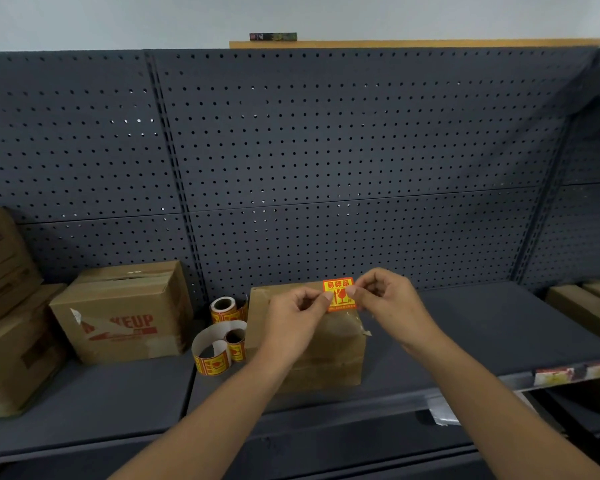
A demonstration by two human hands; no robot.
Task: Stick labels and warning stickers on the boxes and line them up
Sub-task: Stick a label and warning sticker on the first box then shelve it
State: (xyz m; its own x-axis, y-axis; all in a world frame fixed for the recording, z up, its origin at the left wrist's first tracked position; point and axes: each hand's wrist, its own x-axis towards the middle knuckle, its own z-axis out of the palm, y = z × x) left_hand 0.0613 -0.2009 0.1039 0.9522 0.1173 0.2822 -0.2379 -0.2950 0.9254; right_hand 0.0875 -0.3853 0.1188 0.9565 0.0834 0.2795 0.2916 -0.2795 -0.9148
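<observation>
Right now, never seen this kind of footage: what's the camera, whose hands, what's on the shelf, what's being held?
There is no machine here. A person wears one wide-angle camera on the head, looking forward and down, so the two bare arms reaching in from the bottom are their own.

Both hands pinch one orange-and-yellow fragile warning sticker: the left hand at its left edge, the right hand at its right edge. They hold it just above the small cardboard box in the middle of the dark grey shelf; whether it touches the box yet I cannot tell.

Left of that box lie two sticker rolls, one partly unwound. Further left stands a taped cardboard box with red print, then stacked cartons at the edge. Behind everything is a grey pegboard wall.
</observation>
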